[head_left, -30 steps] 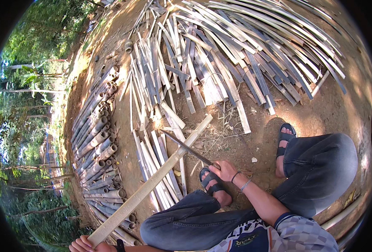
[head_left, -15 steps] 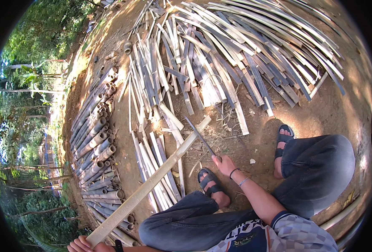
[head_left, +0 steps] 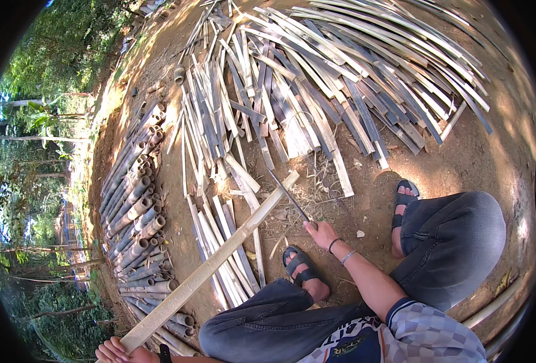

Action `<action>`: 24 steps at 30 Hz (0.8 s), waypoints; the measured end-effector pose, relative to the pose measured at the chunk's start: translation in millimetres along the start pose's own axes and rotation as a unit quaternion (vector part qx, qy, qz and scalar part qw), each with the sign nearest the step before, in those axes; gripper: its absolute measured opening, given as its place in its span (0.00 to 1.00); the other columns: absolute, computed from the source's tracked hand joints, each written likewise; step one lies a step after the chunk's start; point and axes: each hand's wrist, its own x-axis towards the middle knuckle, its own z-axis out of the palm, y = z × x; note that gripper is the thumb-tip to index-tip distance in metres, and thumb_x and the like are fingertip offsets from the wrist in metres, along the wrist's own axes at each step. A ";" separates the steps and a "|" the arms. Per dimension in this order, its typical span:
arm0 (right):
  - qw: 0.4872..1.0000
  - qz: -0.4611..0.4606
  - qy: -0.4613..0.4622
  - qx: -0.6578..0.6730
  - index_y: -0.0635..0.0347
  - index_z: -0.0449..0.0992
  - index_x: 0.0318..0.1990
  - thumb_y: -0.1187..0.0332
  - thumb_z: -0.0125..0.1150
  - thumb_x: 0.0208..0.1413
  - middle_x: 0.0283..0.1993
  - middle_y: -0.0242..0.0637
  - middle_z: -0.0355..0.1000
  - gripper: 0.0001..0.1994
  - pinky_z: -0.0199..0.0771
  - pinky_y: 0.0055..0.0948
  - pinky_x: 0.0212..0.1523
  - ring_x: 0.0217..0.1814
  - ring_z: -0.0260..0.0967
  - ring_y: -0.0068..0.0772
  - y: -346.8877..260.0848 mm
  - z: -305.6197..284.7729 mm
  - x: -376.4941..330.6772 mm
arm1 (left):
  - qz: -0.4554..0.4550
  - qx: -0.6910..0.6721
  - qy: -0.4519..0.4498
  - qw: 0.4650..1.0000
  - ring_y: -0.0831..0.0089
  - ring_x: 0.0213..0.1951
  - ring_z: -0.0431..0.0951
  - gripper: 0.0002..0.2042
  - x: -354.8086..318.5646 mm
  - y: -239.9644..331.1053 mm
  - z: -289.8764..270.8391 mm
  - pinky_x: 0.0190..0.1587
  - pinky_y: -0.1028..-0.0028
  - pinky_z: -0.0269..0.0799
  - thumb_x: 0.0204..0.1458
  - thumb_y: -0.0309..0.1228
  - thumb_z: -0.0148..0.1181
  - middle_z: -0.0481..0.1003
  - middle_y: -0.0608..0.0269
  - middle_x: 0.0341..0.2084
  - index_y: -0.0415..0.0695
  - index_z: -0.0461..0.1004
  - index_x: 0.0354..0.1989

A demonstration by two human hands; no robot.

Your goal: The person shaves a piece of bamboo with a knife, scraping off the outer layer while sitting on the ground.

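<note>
Left hand (head_left: 121,351) grips a bamboo strip (head_left: 210,261) slanting up-right, right hand (head_left: 321,234) clasps a knife (head_left: 294,203) pointing up-left.

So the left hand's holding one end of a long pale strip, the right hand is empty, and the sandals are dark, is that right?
Not quite: the right hand isn't empty. The head view shows it gripping a knife. The left hand does hold one end of the long pale strip, and the sandals are dark.
</note>
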 end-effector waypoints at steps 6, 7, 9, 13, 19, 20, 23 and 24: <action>0.994 -0.104 0.010 -0.014 0.70 0.73 0.31 0.44 0.46 0.57 0.29 0.61 0.70 0.30 0.67 0.46 0.38 0.38 0.69 0.61 9.6 21.1 -10.8 | -0.001 0.001 0.013 1.000 0.75 0.10 0.58 0.36 3.0 -4.0 2.5 0.16 0.76 0.56 0.53 0.67 0.28 0.61 0.66 0.09 0.43 0.66 0.18; 0.991 -0.127 0.014 -0.024 0.70 0.73 0.32 0.44 0.46 0.57 0.30 0.61 0.70 0.30 0.67 0.46 0.38 0.39 0.69 0.61 9.1 19.0 -12.0 | -0.001 0.001 0.015 1.000 0.75 0.10 0.58 0.36 2.5 -3.5 2.6 0.16 0.76 0.56 0.53 0.67 0.28 0.61 0.67 0.09 0.43 0.66 0.18; 0.999 -0.020 0.027 -0.015 0.73 0.74 0.29 0.41 0.47 0.56 0.31 0.61 0.72 0.33 0.69 0.47 0.39 0.40 0.70 0.62 5.5 8.9 -0.8 | -0.005 -0.005 0.019 1.000 0.75 0.10 0.58 0.36 1.6 -4.2 3.9 0.16 0.76 0.56 0.53 0.67 0.28 0.61 0.67 0.09 0.44 0.65 0.18; 0.992 0.113 0.015 0.052 0.73 0.75 0.28 0.38 0.48 0.53 0.31 0.59 0.73 0.36 0.70 0.48 0.39 0.38 0.72 0.62 21.2 -5.9 14.7 | -0.018 -0.016 -0.026 0.999 0.76 0.10 0.59 0.35 2.5 -5.8 11.2 0.17 0.76 0.57 0.53 0.66 0.29 0.62 0.67 0.10 0.44 0.65 0.19; 0.996 -0.074 0.026 0.046 0.69 0.72 0.29 0.48 0.50 0.57 0.23 0.54 0.71 0.26 0.68 0.44 0.31 0.31 0.72 0.54 1.1 26.4 -27.0 | -0.019 -0.031 -0.025 0.999 0.76 0.11 0.59 0.34 -4.5 -4.2 20.0 0.20 0.75 0.58 0.53 0.65 0.31 0.62 0.67 0.10 0.44 0.66 0.19; 0.994 -0.082 -0.009 0.066 0.68 0.72 0.30 0.48 0.51 0.57 0.23 0.54 0.71 0.25 0.68 0.43 0.31 0.31 0.72 0.54 -9.4 26.6 -31.5 | -0.012 -0.029 -0.014 0.999 0.76 0.11 0.59 0.34 -6.0 -3.5 20.7 0.19 0.75 0.57 0.54 0.65 0.31 0.61 0.67 0.10 0.44 0.65 0.19; 0.984 -0.123 -0.087 0.097 0.69 0.72 0.33 0.48 0.51 0.57 0.24 0.54 0.71 0.25 0.69 0.42 0.32 0.31 0.72 0.54 -52.7 9.7 -60.4 | 0.011 -0.012 -0.009 1.000 0.77 0.11 0.58 0.33 -13.1 5.9 10.8 0.19 0.76 0.57 0.55 0.64 0.30 0.59 0.68 0.10 0.44 0.64 0.19; 0.980 -0.148 -0.095 0.094 0.70 0.73 0.32 0.47 0.50 0.56 0.24 0.56 0.71 0.27 0.70 0.42 0.33 0.31 0.72 0.56 -59.7 12.1 -67.5 | 0.015 -0.026 -0.026 0.999 0.77 0.11 0.57 0.33 -15.8 7.1 10.6 0.19 0.76 0.56 0.55 0.64 0.31 0.59 0.68 0.09 0.45 0.64 0.18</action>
